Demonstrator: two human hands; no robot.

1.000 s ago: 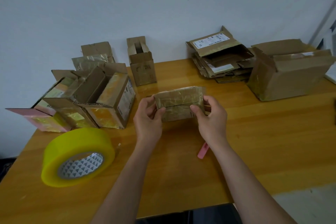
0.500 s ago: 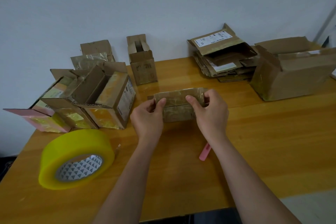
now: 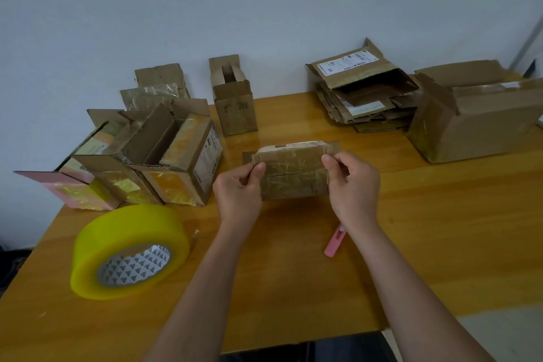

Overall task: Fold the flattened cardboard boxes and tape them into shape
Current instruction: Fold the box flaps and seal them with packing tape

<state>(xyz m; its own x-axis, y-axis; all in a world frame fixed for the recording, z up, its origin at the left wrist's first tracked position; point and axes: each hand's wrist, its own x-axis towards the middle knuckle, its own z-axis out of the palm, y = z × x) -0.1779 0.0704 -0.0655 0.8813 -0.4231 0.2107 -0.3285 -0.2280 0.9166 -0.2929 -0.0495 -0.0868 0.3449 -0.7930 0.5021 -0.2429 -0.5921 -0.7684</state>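
Left hand (image 3: 238,189) and right hand (image 3: 353,185) pinching opposite ends of taped cardboard box (image 3: 293,173), yellow tape roll (image 3: 129,250) left of them, pink cutter (image 3: 335,244) under right wrist, label print unreadable

The near stretch of the table (image 3: 293,288) lies open between the yellow tape roll (image 3: 129,250) at left and a pink cutter (image 3: 335,244). Leftward, a cluster of folded boxes (image 3: 164,161) blocks the way; behind, a small upright box (image 3: 235,109), flattened stack (image 3: 364,97) and big carton (image 3: 476,123), apparently against the wall.
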